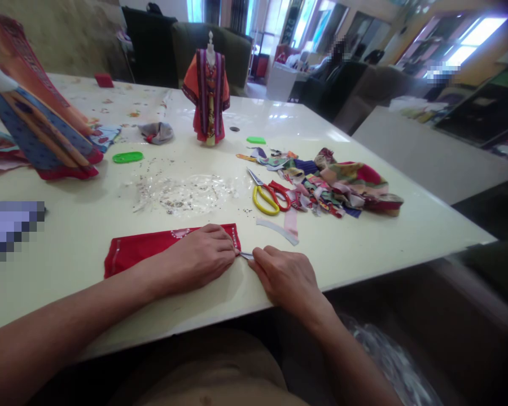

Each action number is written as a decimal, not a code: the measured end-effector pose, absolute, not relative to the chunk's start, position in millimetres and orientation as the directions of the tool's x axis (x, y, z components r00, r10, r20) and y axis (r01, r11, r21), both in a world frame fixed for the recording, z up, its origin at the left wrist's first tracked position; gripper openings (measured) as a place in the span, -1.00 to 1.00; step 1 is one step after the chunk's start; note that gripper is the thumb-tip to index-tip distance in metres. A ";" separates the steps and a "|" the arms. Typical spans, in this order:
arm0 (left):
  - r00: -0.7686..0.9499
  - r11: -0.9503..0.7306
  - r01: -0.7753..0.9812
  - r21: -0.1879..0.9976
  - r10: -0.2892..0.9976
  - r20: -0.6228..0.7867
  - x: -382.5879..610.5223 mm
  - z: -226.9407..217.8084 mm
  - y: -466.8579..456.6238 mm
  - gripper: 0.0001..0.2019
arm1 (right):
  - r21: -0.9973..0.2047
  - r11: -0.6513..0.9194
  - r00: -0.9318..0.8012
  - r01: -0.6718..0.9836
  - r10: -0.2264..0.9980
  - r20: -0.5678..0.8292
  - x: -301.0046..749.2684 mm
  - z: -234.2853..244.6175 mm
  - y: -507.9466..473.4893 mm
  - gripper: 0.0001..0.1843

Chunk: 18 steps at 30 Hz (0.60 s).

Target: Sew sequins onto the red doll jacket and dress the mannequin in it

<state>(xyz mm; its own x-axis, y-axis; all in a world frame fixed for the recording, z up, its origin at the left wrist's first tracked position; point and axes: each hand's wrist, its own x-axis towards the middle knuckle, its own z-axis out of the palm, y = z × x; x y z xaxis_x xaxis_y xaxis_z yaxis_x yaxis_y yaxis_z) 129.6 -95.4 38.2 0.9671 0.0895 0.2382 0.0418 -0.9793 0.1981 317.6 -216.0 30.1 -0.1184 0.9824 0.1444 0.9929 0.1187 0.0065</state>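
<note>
While the left hand presses on a folded red cloth band, its fingers curling over the band's sparkly trimmed end, the right hand pinches a narrow silvery strip poking out from that end. The hands are close together but not touching, bridged by the strip, and the fingertips hide exactly how it meets the cloth. The band lies near the front edge of a glossy white table.

Just beyond the band sit a curved white ribbon and yellow-and-red-handled scissors, with a heap of patterned fabric scraps farther on. Straight beyond it is a clear plastic sheet scattered with tiny beads, and beyond that stands a miniature robed mannequin.

The slick strip could slip from the pinch if the grip eases, and uneven pressure could rumple the band. A brushing sleeve could scatter the beads.
</note>
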 end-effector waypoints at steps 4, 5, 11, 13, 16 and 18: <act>0.964 -0.968 0.044 0.245 0.106 0.245 127.7 38.8 -94.9 -0.73 | 0.022 0.059 -0.062 0.998 0.986 0.155 326.4 31.9 -220.2 -0.76; 0.961 -0.959 0.044 0.282 0.118 0.251 126.4 38.8 -94.7 -0.74 | 0.008 0.052 -0.053 0.999 0.986 0.155 328.0 32.0 -221.1 -0.76; 0.943 -0.895 0.068 0.440 0.202 0.265 119.5 37.5 -92.0 -0.75 | -0.136 0.074 -0.056 0.988 0.989 0.136 324.3 29.3 -221.1 -0.77; 0.943 -0.893 0.066 0.446 0.202 0.265 118.8 37.2 -91.3 -0.74 | -0.164 0.113 -0.091 0.980 0.987 0.134 320.4 29.7 -219.4 -0.73; 0.943 -0.882 0.062 0.467 0.204 0.261 118.4 37.9 -90.8 -0.75 | -0.156 0.183 -0.171 0.971 0.981 0.092 315.5 33.2 -217.3 -0.59; 0.946 -0.861 0.064 0.505 0.214 0.244 118.0 39.5 -89.9 -0.75 | -0.128 0.205 -0.199 0.970 0.979 0.054 313.2 36.4 -216.7 -0.60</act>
